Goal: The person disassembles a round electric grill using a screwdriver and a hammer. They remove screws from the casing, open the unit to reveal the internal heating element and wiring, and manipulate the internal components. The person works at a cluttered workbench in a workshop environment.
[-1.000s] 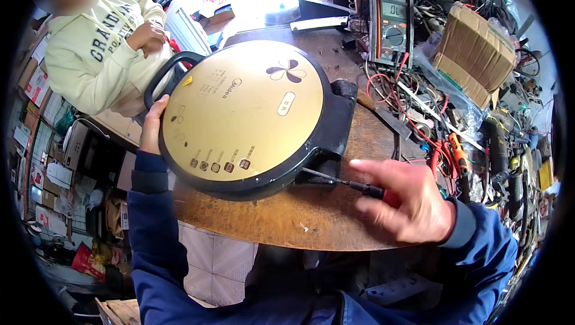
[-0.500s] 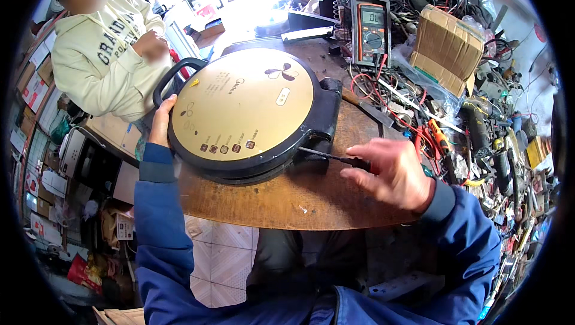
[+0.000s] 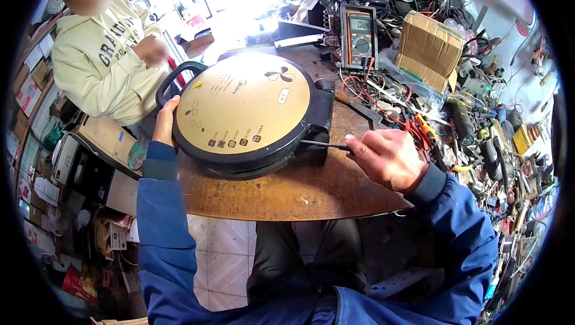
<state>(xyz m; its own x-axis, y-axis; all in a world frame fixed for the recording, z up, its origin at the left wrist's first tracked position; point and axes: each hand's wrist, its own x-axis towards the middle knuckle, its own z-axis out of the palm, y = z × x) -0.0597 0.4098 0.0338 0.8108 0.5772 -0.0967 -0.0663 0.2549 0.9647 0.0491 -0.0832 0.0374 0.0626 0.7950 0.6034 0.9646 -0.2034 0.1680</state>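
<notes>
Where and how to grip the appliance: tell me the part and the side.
Best by the black loop handle, coming from the left: it juts beyond the appliance's rim there, and its loop looks open enough for fingers. The left hand is at the rim beside it, while the right hand holds the screwdriver against the other side.
</notes>
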